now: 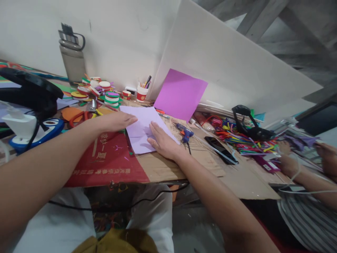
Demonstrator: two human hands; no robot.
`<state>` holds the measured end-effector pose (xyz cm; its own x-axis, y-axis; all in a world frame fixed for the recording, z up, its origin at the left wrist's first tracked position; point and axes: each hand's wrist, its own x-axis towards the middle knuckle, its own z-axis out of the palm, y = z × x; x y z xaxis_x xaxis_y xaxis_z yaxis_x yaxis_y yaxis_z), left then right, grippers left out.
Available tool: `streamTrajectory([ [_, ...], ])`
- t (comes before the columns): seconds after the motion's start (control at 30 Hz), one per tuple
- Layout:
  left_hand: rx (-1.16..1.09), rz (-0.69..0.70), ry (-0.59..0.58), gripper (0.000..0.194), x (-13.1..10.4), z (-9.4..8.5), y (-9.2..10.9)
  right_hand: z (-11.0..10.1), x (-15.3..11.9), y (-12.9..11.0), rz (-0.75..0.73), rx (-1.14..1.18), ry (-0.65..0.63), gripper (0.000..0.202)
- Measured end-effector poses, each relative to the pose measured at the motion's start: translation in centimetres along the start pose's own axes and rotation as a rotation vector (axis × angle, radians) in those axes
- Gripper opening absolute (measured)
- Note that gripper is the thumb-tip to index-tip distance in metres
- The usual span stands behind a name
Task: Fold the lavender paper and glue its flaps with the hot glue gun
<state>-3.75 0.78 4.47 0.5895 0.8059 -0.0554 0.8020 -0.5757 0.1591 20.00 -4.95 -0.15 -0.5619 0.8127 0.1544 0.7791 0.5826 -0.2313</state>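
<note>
A light purple sheet of paper [143,119] lies on the table over red and brown cardboard, with crease lines across it. My left hand [116,121] reaches over its left edge, fingers extended and close together. On the sheet's right part rests my right hand [163,142], its fingers flat and the thumb apart. Behind, a brighter purple sheet [180,94] leans against the white board. A blue glue gun [186,134] lies right of my right hand.
Ribbon rolls [104,85], a bottle [72,59], a pen cup [142,93] and scissors [79,117] stand or lie at the left and back. Toward the right are a phone [221,150], colourful strips [237,140] and another person's hands [289,161].
</note>
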Motion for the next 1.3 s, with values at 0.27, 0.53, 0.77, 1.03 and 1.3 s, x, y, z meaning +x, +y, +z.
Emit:
streamTrajectory([
  [0.27, 0.124, -0.041, -0.168, 0.082, 0.5, 3.2, -1.3, 0.4, 0.2, -1.1, -0.118, -0.005, -0.144, 0.075],
  [0.53, 0.069, -0.018, -0.182, 0.097, 0.5, 2.7, -1.5, -0.1, -1.2, -0.2, 0.049, -0.083, -0.103, 0.074],
  [0.77, 0.03, -0.015, -0.148, 0.102, 0.3, 2.9, -1.5, -0.7, 0.8, -3.4, -0.045, -0.051, -0.042, 0.073],
  [1.03, 0.09, -0.022, -0.166, 0.098, 0.4, 2.9, -1.6, 0.9, 3.3, -4.6, -0.218, 0.049, -0.176, 0.074],
  [1.3, 0.08, -0.043, -0.177, 0.112, 0.5, 2.7, -1.5, 0.3, 1.8, -0.1, -0.03, -0.042, -0.136, 0.071],
])
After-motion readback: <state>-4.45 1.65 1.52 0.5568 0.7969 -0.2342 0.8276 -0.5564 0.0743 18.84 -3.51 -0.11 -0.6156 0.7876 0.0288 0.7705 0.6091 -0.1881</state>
